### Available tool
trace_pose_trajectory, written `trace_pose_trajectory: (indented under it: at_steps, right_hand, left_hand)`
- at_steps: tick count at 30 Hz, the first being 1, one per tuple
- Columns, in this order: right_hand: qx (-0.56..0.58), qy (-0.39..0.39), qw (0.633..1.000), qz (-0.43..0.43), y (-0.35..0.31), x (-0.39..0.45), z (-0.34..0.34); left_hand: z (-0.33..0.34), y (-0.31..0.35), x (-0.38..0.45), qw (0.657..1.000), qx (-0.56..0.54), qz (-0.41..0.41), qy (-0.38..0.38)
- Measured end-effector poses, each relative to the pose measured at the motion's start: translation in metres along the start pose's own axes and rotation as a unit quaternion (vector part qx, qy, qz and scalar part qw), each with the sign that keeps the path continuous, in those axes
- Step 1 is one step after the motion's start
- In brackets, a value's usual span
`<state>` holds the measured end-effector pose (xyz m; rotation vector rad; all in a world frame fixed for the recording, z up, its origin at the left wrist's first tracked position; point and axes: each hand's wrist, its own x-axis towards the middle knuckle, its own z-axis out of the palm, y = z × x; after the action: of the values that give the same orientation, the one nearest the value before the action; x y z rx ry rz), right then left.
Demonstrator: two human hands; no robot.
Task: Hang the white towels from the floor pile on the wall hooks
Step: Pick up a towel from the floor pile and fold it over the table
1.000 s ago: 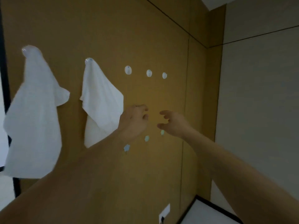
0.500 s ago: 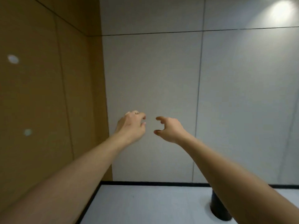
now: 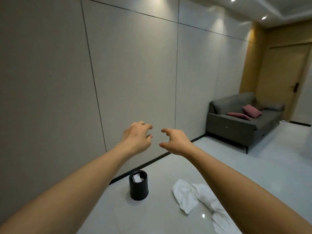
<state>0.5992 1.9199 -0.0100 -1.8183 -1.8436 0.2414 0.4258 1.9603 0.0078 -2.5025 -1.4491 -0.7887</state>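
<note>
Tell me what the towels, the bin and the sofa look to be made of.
Towels: soft white cloth, matte, judging by the limp crumpled folds. Bin: black, matte, rigid-walled; plastic or leatherette, cannot tell which. Sofa: grey woven-looking upholstery, dull and without shine, probably fabric.

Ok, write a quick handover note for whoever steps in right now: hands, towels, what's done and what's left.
Left hand: held out in front, fingers loosely curled, holding nothing.
Right hand: the same, holding nothing.
White towels: crumpled pile on the floor, right of the black bin, untouched.
Done: nothing visible from here; the wall hooks are out of view.
Left: pick up a towel, turn to the hooks, hang it, repeat.
</note>
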Motion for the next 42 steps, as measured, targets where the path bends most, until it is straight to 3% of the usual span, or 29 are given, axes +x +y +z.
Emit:
trace_pose_trajectory:
  at_steps: [8,16,23,33,42]
  right_hand:
    - [-0.059,0.037,0.986,0.151,0.164,0.049,-0.025]
    - [-0.033,0.061,0.956,0.285,0.289,0.113,-0.023]
    - [0.015,0.020,0.908,0.419,0.399,0.112,0.018]
    - [0.080,-0.054,0.853,0.513,0.582,0.144,0.086]
    - [0.179,-0.126,0.785,0.580,0.734,0.180,0.143]
  left_hand:
    - [0.146,0.085,0.126,0.987,-0.086,0.116,-0.071]
    - [0.284,0.134,0.232,0.962,-0.137,0.178,-0.157]
    - [0.405,0.161,0.275,0.920,-0.139,0.227,-0.287]
    - [0.580,0.196,0.325,0.886,-0.123,0.191,-0.405]
    - [0.722,0.222,0.362,0.854,-0.107,0.053,-0.506]
